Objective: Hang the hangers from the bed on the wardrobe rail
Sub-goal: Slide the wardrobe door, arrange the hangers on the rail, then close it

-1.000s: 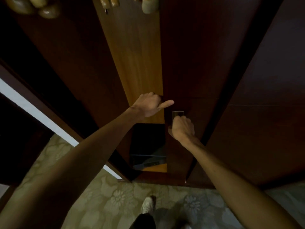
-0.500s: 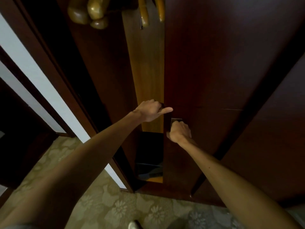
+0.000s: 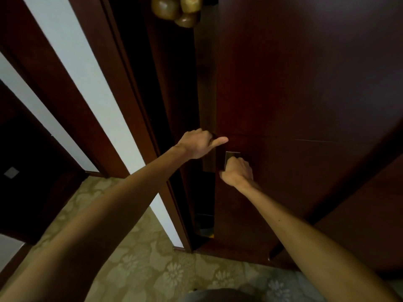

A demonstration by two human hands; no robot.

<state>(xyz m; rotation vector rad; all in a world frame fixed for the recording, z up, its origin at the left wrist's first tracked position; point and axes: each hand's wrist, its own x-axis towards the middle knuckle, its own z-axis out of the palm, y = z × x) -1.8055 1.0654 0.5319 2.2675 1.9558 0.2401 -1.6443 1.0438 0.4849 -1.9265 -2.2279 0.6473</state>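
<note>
Hangers (image 3: 176, 9): three rounded wooden ends show at the top edge, bunched together inside the dark wardrobe gap, the farthest things in view; the rail itself is hidden.

Nearest, two bare forearms reach forward over a patterned carpet (image 3: 139, 267). One left hand (image 3: 199, 144) is at the free edge of the wardrobe door (image 3: 294, 83), its fingers curled round that edge into the gap and its thumb stretched out straight across the door's face. One right hand (image 3: 236, 172), just below and to the right of it, has its grip curled round the lower part of a single metal handle (image 3: 232, 156) on the door, knuckles toward the camera. The two hands are near each other but apart.

Between the door and the wardrobe's side panel (image 3: 165, 101) runs one narrow opening, with a lighter wooden back showing inside and something dark at its bottom that cannot be made out. Left of the wardrobe, two white strips of wall (image 3: 87, 83) stand between dark frames. No writing can be read anywhere.
</note>
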